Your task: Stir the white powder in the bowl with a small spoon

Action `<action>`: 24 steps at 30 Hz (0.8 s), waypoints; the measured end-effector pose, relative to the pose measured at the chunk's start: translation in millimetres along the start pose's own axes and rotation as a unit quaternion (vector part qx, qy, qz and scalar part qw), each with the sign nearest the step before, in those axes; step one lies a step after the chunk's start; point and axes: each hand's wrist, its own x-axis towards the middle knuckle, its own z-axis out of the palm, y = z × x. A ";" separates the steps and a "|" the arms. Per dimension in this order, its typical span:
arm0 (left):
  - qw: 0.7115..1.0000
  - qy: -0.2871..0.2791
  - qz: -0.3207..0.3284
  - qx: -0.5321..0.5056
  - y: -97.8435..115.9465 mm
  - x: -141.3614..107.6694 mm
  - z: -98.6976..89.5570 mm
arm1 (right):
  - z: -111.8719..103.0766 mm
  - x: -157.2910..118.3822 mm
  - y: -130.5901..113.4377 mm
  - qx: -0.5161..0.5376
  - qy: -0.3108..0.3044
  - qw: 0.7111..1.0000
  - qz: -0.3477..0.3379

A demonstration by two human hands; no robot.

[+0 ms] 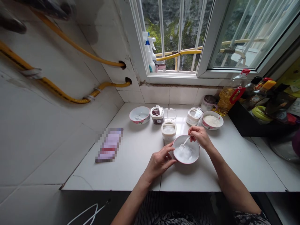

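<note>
My left hand [160,161] grips the left rim of a white bowl [195,157] with a thin red edge, thumb low and fingers along the side. White grains lie in the bowl's bottom. Between the fingertips of my right hand [199,136] is a small white plastic spoon [186,141], tilted, its head down on the grains. Just behind the bowl stands a small jar [168,136] of white contents. A second jar [157,120] with dark contents has its clear lid raised. To its right is a similar white jar [194,121].
At the back left sits a flowered bowl [140,122]; another bowl [212,126] holds pale powder. A blurred purple packet [109,146] lies left. An oil bottle [226,100] and a black rack [242,125] of bottles stand right. The counter's front edge [112,190] is near me.
</note>
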 end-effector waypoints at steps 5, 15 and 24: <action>1.000 0.003 0.003 -0.001 -0.4 0.2 0.5 | -0.7 0.6 -0.1 0.035 -0.024 0.999 0.010; 1.000 0.002 0.003 -0.004 -0.4 0.5 0.8 | 4.2 3.5 -1.4 0.089 0.064 0.990 -0.089; 1.000 0.003 0.001 -0.002 -1.1 -0.5 0.9 | 27.0 -6.3 0.2 -0.278 0.087 0.847 -0.445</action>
